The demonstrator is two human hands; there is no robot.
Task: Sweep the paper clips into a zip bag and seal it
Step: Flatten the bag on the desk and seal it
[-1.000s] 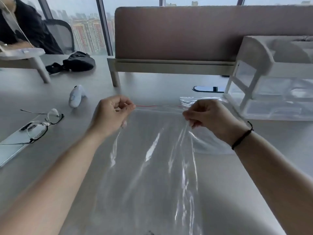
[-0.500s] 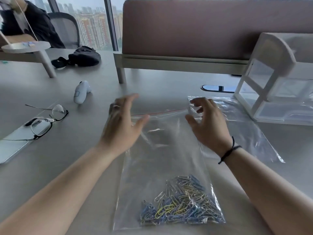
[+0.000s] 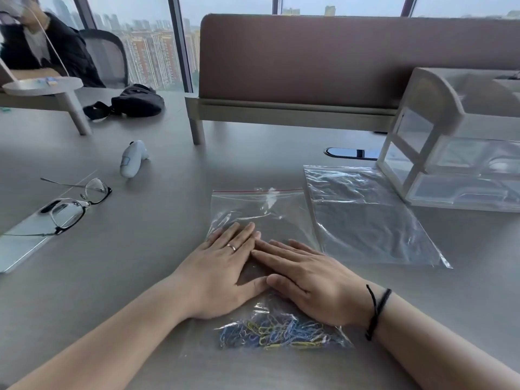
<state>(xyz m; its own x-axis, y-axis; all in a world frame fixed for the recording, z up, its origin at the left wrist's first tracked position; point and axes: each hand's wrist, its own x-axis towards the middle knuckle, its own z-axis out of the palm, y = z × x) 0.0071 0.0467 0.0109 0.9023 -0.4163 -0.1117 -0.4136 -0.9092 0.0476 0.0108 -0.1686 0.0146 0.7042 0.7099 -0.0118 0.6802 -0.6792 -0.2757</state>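
Left hand (image 3: 222,273): flat, palm down, fingers straight and together, pressing on the middle of the zip bag; grasps nothing; a ring on one finger.
Right hand (image 3: 309,280): flat as well, fingers spread slightly, pressing the bag just beside the left hand, fingertips touching; a black cord around the wrist.
Zip bag (image 3: 261,209): clear, lying flat on the grey surface (image 3: 168,249), red-lined zip edge at the far end.
Paper clips (image 3: 278,332): coloured heap inside the bag at its near end, just behind the hands.
Second bag (image 3: 365,220): empty, clear, just right of the first.
Eyeglasses (image 3: 73,204): far left, resting on a phone.
Drawer organiser (image 3: 461,142): far right.
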